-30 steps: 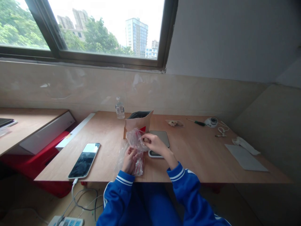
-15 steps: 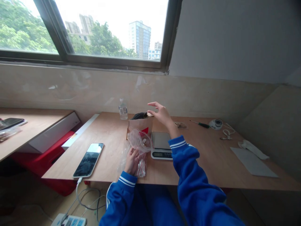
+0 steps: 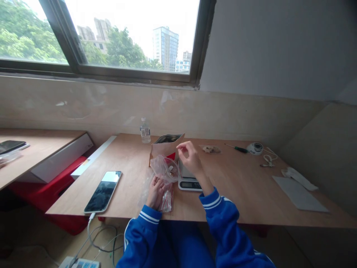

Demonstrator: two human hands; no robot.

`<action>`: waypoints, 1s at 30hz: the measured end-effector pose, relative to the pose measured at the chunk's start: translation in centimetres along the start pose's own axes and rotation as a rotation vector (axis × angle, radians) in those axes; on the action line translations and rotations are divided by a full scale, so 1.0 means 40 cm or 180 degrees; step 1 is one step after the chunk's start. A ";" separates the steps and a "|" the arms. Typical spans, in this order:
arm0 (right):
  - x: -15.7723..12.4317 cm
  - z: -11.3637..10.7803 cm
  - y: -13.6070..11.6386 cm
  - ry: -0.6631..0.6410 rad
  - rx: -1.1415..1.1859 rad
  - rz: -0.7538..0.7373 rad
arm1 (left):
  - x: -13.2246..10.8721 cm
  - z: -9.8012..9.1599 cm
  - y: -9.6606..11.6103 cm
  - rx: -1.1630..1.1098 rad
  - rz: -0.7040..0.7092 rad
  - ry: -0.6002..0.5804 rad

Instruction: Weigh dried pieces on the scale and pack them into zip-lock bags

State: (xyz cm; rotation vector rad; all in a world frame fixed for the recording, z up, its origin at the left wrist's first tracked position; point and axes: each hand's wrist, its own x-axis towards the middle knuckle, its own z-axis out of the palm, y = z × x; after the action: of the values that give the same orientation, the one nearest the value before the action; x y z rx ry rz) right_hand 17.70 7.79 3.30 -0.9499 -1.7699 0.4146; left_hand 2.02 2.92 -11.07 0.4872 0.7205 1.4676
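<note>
My left hand (image 3: 155, 192) is closed on a clear plastic zip bag (image 3: 164, 169) with red lines, holding its mouth up near the table's front edge. My right hand (image 3: 190, 158) hovers just right of the bag's mouth, fingers pinched together; whether anything small is in them is not visible. Behind the bag stands an open brown paper pouch (image 3: 165, 146) with a red mark. A small digital scale (image 3: 187, 179) sits under my right hand, partly hidden by it.
A phone (image 3: 103, 191) on a cable lies at the left of the wooden table (image 3: 240, 186). A small water bottle (image 3: 145, 130) stands at the back. A screwdriver (image 3: 235, 148), a white round device (image 3: 255, 147), cables and grey paper (image 3: 299, 193) lie to the right.
My right hand went from the bag up to the pouch's mouth, then came back down beside the bag's mouth with fingers pinched. The left hand kept hold of the bag.
</note>
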 end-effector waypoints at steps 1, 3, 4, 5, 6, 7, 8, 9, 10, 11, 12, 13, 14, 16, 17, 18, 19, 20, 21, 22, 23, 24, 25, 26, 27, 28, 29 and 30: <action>-0.015 0.001 -0.005 -0.0293 0.0097 0.0108 | 0.000 0.001 -0.001 0.0012 0.0008 -0.0013; -0.040 0.004 -0.012 -0.1008 0.0217 0.0296 | -0.001 0.002 -0.002 0.0018 0.0039 -0.0036; -0.050 0.006 -0.014 -0.1293 0.0209 0.0360 | -0.001 0.002 -0.002 0.0018 0.0061 -0.0048; -0.057 0.011 -0.014 -0.1510 0.0164 0.0387 | -0.002 0.002 -0.002 0.0020 0.0084 -0.0059; -0.063 0.018 -0.013 -0.1681 0.0103 0.0373 | -0.003 0.002 -0.002 0.0024 0.0104 -0.0068; -0.067 0.026 -0.011 -0.1836 0.0052 0.0342 | -0.004 0.002 -0.002 0.0031 0.0116 -0.0075; -0.071 0.034 -0.008 -0.1992 0.0034 0.0310 | -0.005 0.002 -0.002 0.0037 0.0115 -0.0083; -0.074 0.041 -0.005 -0.2139 0.0053 0.0288 | -0.006 0.001 -0.001 0.0040 0.0098 -0.0097; -0.077 0.046 -0.003 -0.2245 0.0074 0.0284 | -0.007 0.001 -0.001 0.0033 0.0075 -0.0114; -0.078 0.048 -0.003 -0.2300 0.0079 0.0303 | -0.007 0.001 -0.002 0.0019 0.0056 -0.0130; -0.077 0.045 -0.005 -0.2300 0.0068 0.0348 | -0.007 0.000 -0.002 0.0006 0.0043 -0.0145; -0.074 0.037 -0.009 -0.2249 0.0057 0.0401 | -0.006 -0.001 -0.003 -0.0006 0.0043 -0.0149; -0.069 0.026 -0.016 -0.2173 0.0068 0.0440 | -0.005 -0.001 -0.004 -0.0014 0.0057 -0.0140; -0.048 -0.005 -0.034 -0.1953 0.0216 0.0439 | -0.001 -0.003 -0.007 -0.0012 0.0095 -0.0098; -0.032 -0.020 -0.045 -0.1709 0.0333 0.0389 | 0.001 -0.004 -0.009 -0.0006 0.0104 -0.0077; -0.013 -0.033 -0.055 -0.1325 0.0444 0.0308 | 0.003 -0.005 -0.010 0.0002 0.0103 -0.0061; 0.008 -0.042 -0.065 -0.0812 0.0531 0.0205 | 0.004 -0.006 -0.011 0.0014 0.0089 -0.0058; 0.032 -0.046 -0.074 -0.0199 0.0583 0.0098 | 0.005 -0.006 -0.012 0.0027 0.0071 -0.0066; 0.056 -0.045 -0.081 0.0435 0.0609 -0.0002 | 0.006 -0.006 -0.012 0.0039 0.0058 -0.0078; 0.078 -0.041 -0.086 0.0965 0.0622 -0.0091 | 0.005 -0.006 -0.012 0.0046 0.0050 -0.0091; 0.098 -0.035 -0.089 0.1277 0.0621 -0.0167 | 0.005 -0.006 -0.011 0.0047 0.0045 -0.0103; 0.114 -0.027 -0.090 0.1319 0.0589 -0.0241 | 0.004 -0.005 -0.010 0.0039 0.0045 -0.0115; 0.123 -0.020 -0.091 0.1143 0.0508 -0.0320 | 0.002 -0.005 -0.009 0.0027 0.0047 -0.0127; 0.126 -0.013 -0.090 0.0835 0.0380 -0.0390 | 0.001 -0.004 -0.008 0.0017 0.0048 -0.0136; 0.123 -0.008 -0.088 0.0511 0.0226 -0.0440 | 0.000 -0.004 -0.007 0.0016 0.0047 -0.0149; 0.113 -0.004 -0.086 0.0282 0.0085 -0.0458 | -0.002 -0.003 -0.006 0.0024 0.0051 -0.0161; 0.098 -0.002 -0.083 0.0204 -0.0009 -0.0437 | -0.003 -0.002 -0.006 0.0039 0.0058 -0.0169; 0.078 0.000 -0.079 0.0267 -0.0043 -0.0371 | -0.004 -0.001 -0.006 0.0057 0.0065 -0.0177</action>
State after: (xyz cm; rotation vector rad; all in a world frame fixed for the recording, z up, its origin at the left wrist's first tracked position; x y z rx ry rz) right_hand 15.95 8.20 7.37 -0.8564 -1.7437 0.2848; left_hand 2.17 2.75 -11.26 0.5487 0.6869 1.4621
